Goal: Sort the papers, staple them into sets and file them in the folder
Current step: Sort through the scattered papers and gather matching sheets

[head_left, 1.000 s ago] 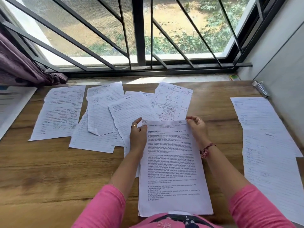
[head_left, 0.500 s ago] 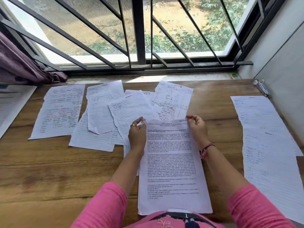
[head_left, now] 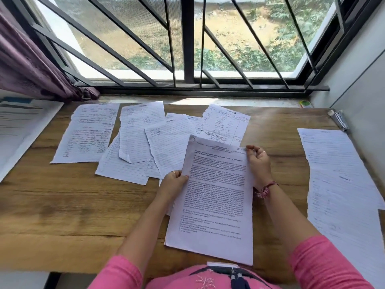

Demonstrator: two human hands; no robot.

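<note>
Landmark: we place everything from the white printed sheet of typed text [head_left: 216, 197], which lies tilted on the brown wooden table [head_left: 62, 205] in front of us.
Far left: one large white printed sheet [head_left: 23, 126], cut off by the frame edge.
Left and behind the printed sheet: we count about six white lined handwritten pages [head_left: 89, 132], overlapping; the lowest ones are partly hidden, so the count is unsure, and the writing is too small to read.
Left hand [head_left: 174, 183]: grips the printed sheet's left edge, thumb on top, fingers curled beneath.
Right hand [head_left: 257, 159]: fingers curled, pinching its top right corner.
Right of it: two long white lined pages [head_left: 333, 163], the nearer cut off.
Far right corner: one silver stapler [head_left: 338, 119], small and blurred.
</note>
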